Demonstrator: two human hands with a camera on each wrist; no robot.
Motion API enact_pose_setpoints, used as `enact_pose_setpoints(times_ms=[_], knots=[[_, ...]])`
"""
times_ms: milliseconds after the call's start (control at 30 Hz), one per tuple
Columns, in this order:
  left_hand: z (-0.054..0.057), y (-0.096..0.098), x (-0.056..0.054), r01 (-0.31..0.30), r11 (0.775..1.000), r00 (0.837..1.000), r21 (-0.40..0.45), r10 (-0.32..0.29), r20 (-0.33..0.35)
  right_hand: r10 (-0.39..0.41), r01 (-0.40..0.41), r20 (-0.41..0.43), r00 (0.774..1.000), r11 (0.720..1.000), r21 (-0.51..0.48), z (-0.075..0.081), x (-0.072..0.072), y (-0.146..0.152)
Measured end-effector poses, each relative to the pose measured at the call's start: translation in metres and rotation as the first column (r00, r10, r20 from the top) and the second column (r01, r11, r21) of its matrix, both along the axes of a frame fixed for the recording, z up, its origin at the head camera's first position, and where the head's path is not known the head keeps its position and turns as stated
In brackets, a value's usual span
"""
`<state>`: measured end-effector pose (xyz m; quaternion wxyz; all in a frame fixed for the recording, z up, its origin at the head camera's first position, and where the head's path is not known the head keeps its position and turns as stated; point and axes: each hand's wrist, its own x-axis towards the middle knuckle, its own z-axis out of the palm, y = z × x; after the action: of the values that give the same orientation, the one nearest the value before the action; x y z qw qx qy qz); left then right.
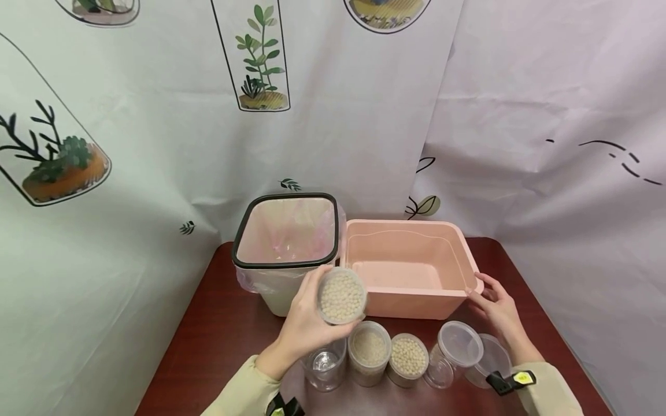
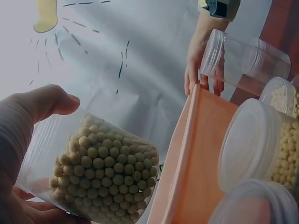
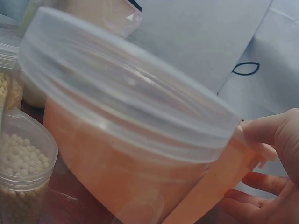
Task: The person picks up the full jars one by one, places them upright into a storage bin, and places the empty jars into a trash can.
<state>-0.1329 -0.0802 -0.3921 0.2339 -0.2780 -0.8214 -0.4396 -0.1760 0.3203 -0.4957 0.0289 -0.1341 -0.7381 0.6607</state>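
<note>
My left hand [image 1: 299, 332] grips a clear plastic jar of soybeans [image 1: 341, 296], held up above the row of jars and in front of the bins. In the left wrist view the soybeans [image 2: 105, 168] crowd toward one end of the tilted jar, and the thumb lies along its side. At the near right corner of the pink plastic tub [image 1: 411, 305], my right hand [image 1: 496, 312] holds the rim, thumb on top and fingers outside. The right wrist view shows this hand [image 3: 275, 163] at the corner, behind a large blurred clear lid [image 3: 131, 93].
Along the table's front stand a clear jar [image 1: 325, 370], a lidded jar [image 1: 369, 352], a jar of soybeans [image 1: 408, 358] and clear jars [image 1: 460, 345] at the right. A black-rimmed trash bin [image 1: 286, 266] with a liner stands left of the tub. Printed cloth [image 1: 338, 144] hangs behind.
</note>
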Motion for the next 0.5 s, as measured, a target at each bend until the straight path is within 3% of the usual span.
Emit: enact_pose_setpoints(times_ms=[300, 500], knots=[[0.012, 0.027, -0.019, 0.032, 0.999, 0.999, -0.043, -0.032, 0.02, 0.005, -0.006, -0.038, 0.999, 1.0, -0.027, -0.001, 0.002, -0.001], [0.018, 0.045, -0.035, 0.025, 0.997, 0.999, -0.078, -0.026, -0.021, 0.006, -0.007, -0.022, 1.0, 0.999, -0.051, 0.0, 0.001, -0.002]])
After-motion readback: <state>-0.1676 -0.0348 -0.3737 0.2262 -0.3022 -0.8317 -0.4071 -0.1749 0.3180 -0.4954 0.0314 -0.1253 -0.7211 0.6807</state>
